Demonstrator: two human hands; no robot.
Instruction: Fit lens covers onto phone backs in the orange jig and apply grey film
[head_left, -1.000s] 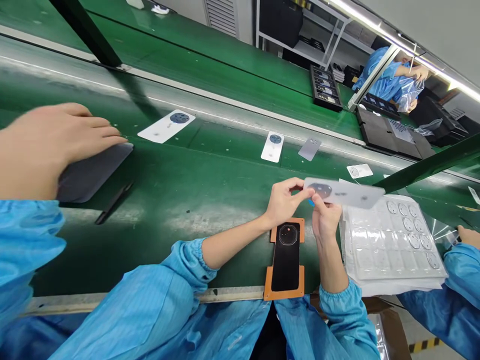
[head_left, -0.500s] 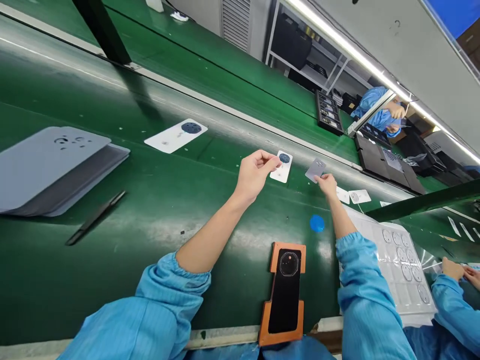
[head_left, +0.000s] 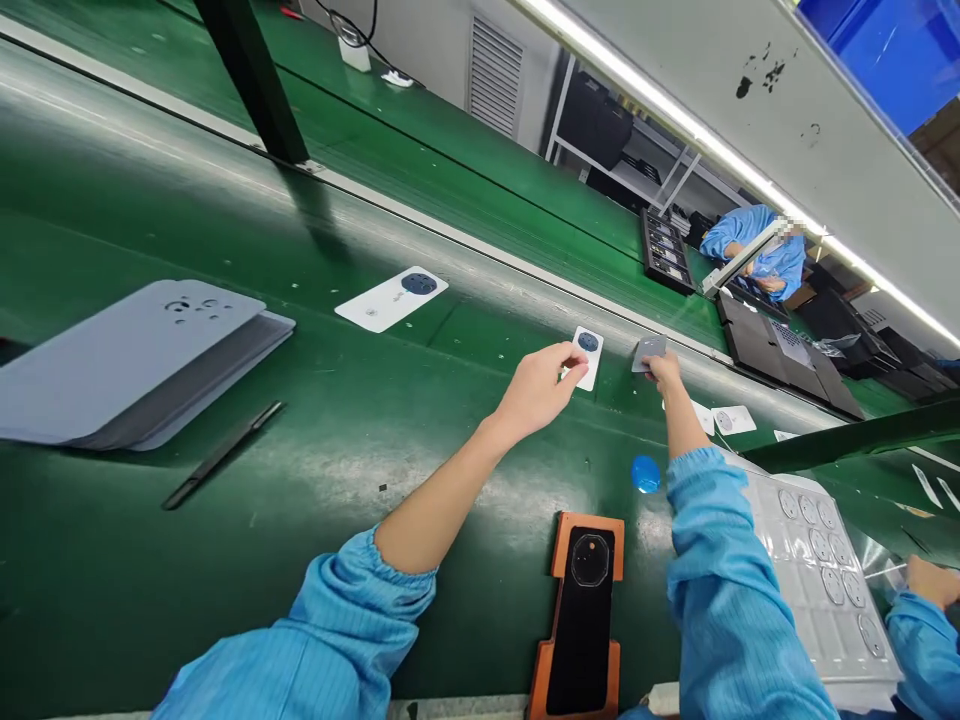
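Observation:
My left hand [head_left: 541, 388] hovers in front of a white phone back panel [head_left: 587, 370] with a dark round camera area. Its thumb and index finger are curled together at the panel's edge; whether something thin is between them I cannot make out. My right hand [head_left: 664, 370] pinches the lower edge of a small grey phone-shaped sheet [head_left: 648, 350] with holes, tilted up off the bench. Another white phone back panel [head_left: 390, 303] lies farther left. Below my hands a black phone-shaped piece [head_left: 583, 640] sits in an orange fixture [head_left: 566, 530].
A stack of grey sheets [head_left: 112, 350] and dark tweezers [head_left: 223, 456] lie at left. A blue disc [head_left: 645, 474], white cards [head_left: 733, 419] and a clear tray of rings [head_left: 795, 590] are at right. A co-worker's hand [head_left: 930, 582] is beside the tray. A green post [head_left: 862, 440] crosses at right.
The view has shifted, so bench items appear farther right and lower. My left thumb and index finger have turned, with a small gap behind their tips. The grey sheet is tilted more in my right hand.

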